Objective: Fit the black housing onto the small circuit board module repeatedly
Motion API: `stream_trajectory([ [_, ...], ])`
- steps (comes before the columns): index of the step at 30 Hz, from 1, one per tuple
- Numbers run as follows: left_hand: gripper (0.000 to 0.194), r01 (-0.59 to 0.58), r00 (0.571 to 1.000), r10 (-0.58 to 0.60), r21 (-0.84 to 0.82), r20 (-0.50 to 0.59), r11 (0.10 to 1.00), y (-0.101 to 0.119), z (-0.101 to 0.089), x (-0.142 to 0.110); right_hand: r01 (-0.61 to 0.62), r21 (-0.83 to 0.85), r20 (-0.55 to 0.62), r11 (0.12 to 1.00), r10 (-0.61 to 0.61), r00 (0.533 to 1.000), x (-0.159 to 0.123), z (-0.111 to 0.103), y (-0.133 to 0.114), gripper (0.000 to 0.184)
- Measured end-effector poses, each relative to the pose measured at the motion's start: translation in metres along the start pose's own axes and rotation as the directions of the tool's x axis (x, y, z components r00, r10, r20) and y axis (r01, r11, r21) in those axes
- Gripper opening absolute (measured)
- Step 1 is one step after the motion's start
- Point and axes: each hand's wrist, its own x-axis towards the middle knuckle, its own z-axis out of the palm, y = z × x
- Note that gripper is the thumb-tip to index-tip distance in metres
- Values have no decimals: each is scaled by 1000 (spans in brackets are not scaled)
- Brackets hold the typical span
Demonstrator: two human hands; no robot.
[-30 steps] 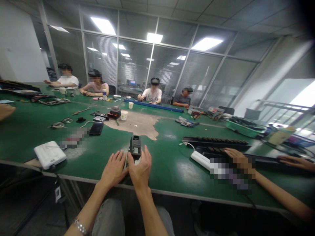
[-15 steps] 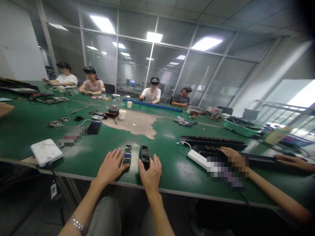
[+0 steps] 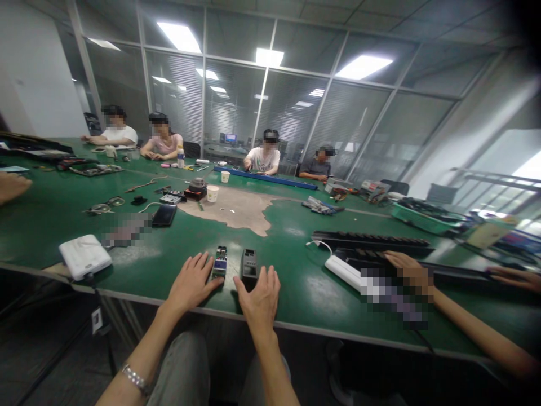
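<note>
On the green table [image 3: 296, 304] in front of me lie a small circuit board [image 3: 220, 263] with a blue part and, just right of it, a black plastic housing [image 3: 249, 263] with openings in its top. My left hand [image 3: 192, 282] rests flat by the board's left side, fingers stretched out. Its thumb reaches the board's near end; whether it presses on it I cannot tell. Behind the housing's near end, my right hand [image 3: 258, 296] is open, thumb and fingers spread on either side. The housing's near end is partly hidden by that hand.
A white power bank [image 3: 85, 256] lies left, near a phone [image 3: 164, 215]. Paper cups [image 3: 212, 194] stand farther back. At right, a co-worker's hand [image 3: 408, 273] is over long black strips [image 3: 372, 241] beside a white bar-shaped device [image 3: 341, 270]. Several people sit across the table.
My right thumb has moved slightly left, away from the housing's side, and the hand is more open. The left hand has stayed by the board. The view has shifted a little.
</note>
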Motion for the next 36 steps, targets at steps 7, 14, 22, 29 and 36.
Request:
stream_trajectory([
  [7, 84, 4, 1000, -4, 0, -7, 1000, 1, 1, 0, 4, 59, -44, 998, -2, 999, -1, 1, 3, 83],
  [14, 82, 2, 1000, -2, -15, -10, 1000, -1, 5, 1, 2, 42, 9, 999, -2, 1000, 2, -2, 1, 73],
  [22, 80, -2, 1000, 2, -22, -20, 1000, -2, 4, 0, -10, 100, -19, 995, 12, 1000, 5, -2, 0, 57],
  [29, 77, -4, 1000, 3, -35, -26, 999, -2, 2, -1, 34, 268, -47, 963, -22, 999, 17, -11, -25, 54],
  [36, 71, -11, 1000, 11, -19, 8, 1000, -4, 0, -2, 69, 322, -18, 944, -66, 998, 21, -13, -68, 49],
])
